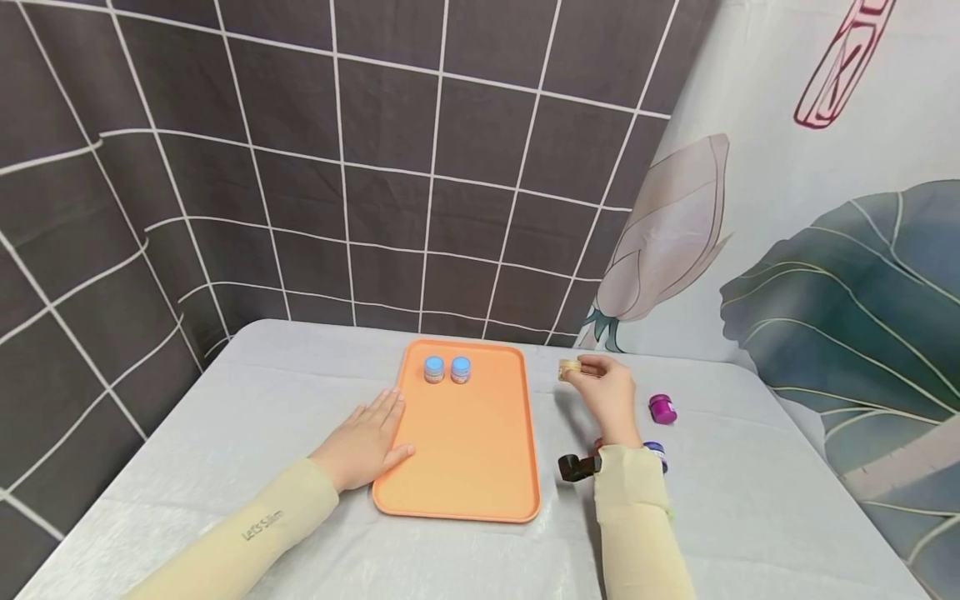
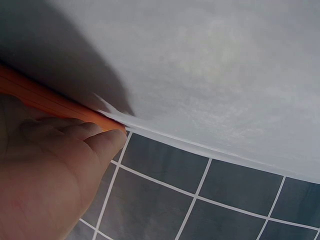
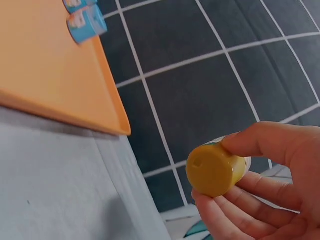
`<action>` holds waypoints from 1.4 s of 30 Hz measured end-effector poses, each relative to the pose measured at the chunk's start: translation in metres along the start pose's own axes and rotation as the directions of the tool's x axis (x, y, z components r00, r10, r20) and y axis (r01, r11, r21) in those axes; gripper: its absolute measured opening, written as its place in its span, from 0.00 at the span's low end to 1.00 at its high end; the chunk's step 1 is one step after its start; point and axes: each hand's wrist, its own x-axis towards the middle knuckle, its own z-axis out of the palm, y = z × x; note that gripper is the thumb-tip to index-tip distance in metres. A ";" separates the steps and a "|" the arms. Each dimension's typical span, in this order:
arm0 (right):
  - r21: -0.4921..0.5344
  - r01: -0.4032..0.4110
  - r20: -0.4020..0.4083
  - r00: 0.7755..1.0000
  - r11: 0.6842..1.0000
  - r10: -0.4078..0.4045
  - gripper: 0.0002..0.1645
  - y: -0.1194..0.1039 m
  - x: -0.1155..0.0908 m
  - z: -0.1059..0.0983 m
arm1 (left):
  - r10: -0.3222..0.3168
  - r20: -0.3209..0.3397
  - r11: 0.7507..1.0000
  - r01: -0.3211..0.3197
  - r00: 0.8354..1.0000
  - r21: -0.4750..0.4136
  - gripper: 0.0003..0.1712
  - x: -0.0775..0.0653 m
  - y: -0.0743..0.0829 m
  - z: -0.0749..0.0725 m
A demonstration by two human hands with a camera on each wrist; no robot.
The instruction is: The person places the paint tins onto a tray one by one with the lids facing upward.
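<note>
My right hand [image 1: 606, 390] pinches a small yellow jar [image 3: 212, 170] between thumb and fingers, raised above the table just right of the orange tray [image 1: 465, 433]. In the right wrist view the jar's smooth round end faces the camera. My left hand [image 1: 366, 442] lies with straight fingers along the tray's left rim, the thumb reaching over the edge. Two small jars with light blue lids, a left one [image 1: 434, 370] and a right one [image 1: 461, 370], stand side by side near the tray's far end.
On the table [image 1: 720, 533], a purple jar [image 1: 663, 409] sits right of my right hand. A dark blue jar [image 1: 657, 455] is partly hidden behind the right wrist, with a bit of red and of green beside the sleeve. A dark tiled-pattern cloth [image 1: 375, 208] hangs behind the table.
</note>
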 end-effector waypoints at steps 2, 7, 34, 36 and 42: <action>0.025 0.009 0.017 1.000 1.000 -0.009 0.23 -0.001 0.000 0.004 | 0.001 0.000 1.000 -0.001 1.000 0.000 0.44 0.000 0.000 0.000; 0.070 0.037 0.056 0.998 0.997 -0.041 0.23 -0.004 -0.002 0.014 | 0.006 -0.003 1.000 -0.006 1.000 0.007 0.44 -0.001 0.001 0.001; 0.075 0.089 0.238 0.966 0.993 -0.105 0.22 -0.020 0.011 0.069 | -0.004 0.009 1.000 0.004 1.000 0.005 0.45 0.003 0.000 0.002; 0.066 0.082 0.239 0.966 0.995 -0.095 0.22 -0.019 0.012 0.073 | -0.003 0.010 1.000 0.003 1.000 0.003 0.45 0.003 0.001 0.001; 0.051 0.064 0.269 0.960 0.997 -0.075 0.23 -0.021 0.012 0.082 | -0.002 0.007 1.000 0.002 1.000 0.018 0.45 0.002 -0.001 0.001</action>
